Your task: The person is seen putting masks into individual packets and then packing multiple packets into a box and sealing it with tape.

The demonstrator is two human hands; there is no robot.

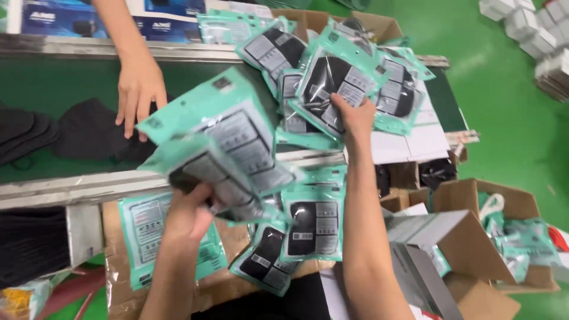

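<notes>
My left hand (pixel 188 208) grips a small stack of teal plastic packets (pixel 228 145) holding black items, lifted over the belt's near rail. My right hand (pixel 354 117) reaches forward and pinches another teal packet (pixel 329 80) from a heap of the same packets (pixel 394 89) at the belt's right end. More teal packets (pixel 311 228) lie below on a brown carton (pixel 118 296) in front of me.
A green conveyor belt (pixel 53 83) with metal rails carries black fabric pieces (pixel 89 133). Another person's hand (pixel 139 95) rests on one from the far side. Open cartons (pixel 474 237) with packets stand at right on a green floor; white boxes (pixel 533 29) sit far right.
</notes>
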